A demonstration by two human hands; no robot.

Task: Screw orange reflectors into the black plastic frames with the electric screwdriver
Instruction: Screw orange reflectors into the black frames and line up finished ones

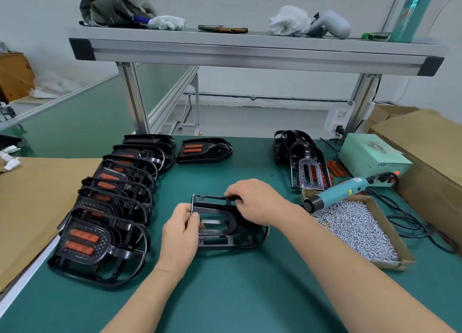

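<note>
Room: a workshop with a green counter [225,295] under a grey metal shelf [250,50].
Black frame [220,232]: it lies in the middle of the counter, and both hands hold it. No orange shows in it yet.
Left hand [180,235]: it pinches the frame's end at 9 o'clock.
Right hand [255,202]: its fingers curl over the frame's edge at 12 o'clock.
Electric screwdriver [337,191]: nobody holds it. It rests on the rim of the screw box [360,230] at 3 o'clock.
Orange reflectors [336,169]: loose ones lie at 2 o'clock, beside a stack of bare frames [295,152].
Done frames [112,195]: a row at 9 o'clock, each with orange inside.
What could go wrong: I think a reflector put in crooked could make a screw go in slanted and crack the plastic. Reaching fast for the tool could knock the box and spill screws.
</note>
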